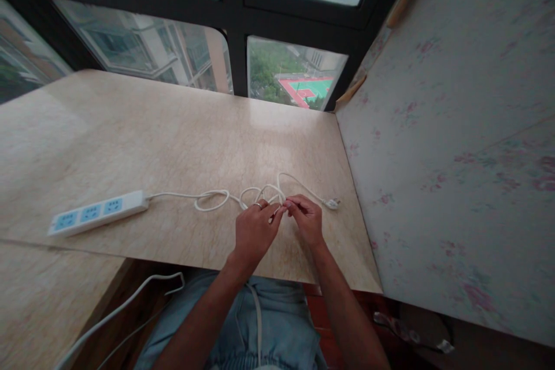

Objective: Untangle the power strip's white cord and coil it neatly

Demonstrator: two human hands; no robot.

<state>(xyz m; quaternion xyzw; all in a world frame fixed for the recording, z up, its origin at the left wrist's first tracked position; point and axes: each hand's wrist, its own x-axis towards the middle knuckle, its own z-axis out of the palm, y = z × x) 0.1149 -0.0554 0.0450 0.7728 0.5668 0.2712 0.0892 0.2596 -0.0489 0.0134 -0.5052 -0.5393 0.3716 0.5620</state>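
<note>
A white power strip (pixel 99 213) with blue socket faces lies at the left on the stone-look sill. Its white cord (pixel 173 194) runs right into loose loops and tangles beneath my fingers. The cord's plug (pixel 332 203) rests on the sill, to the right of my hands. My left hand (pixel 256 226), with a ring on one finger, is closed on the tangled part of the cord. My right hand (pixel 306 218) pinches the cord too, its fingertips meeting those of the left. The exact grip at the fingertips is partly hidden.
Dark-framed windows (pixel 236 58) stand behind the sill (pixel 182 139). A floral-papered wall (pixel 433 144) bounds the right side. Below the front edge, another white cable (pixel 130 298) hangs at the left, and a drawstring (pixel 258 324) lies on blue clothing.
</note>
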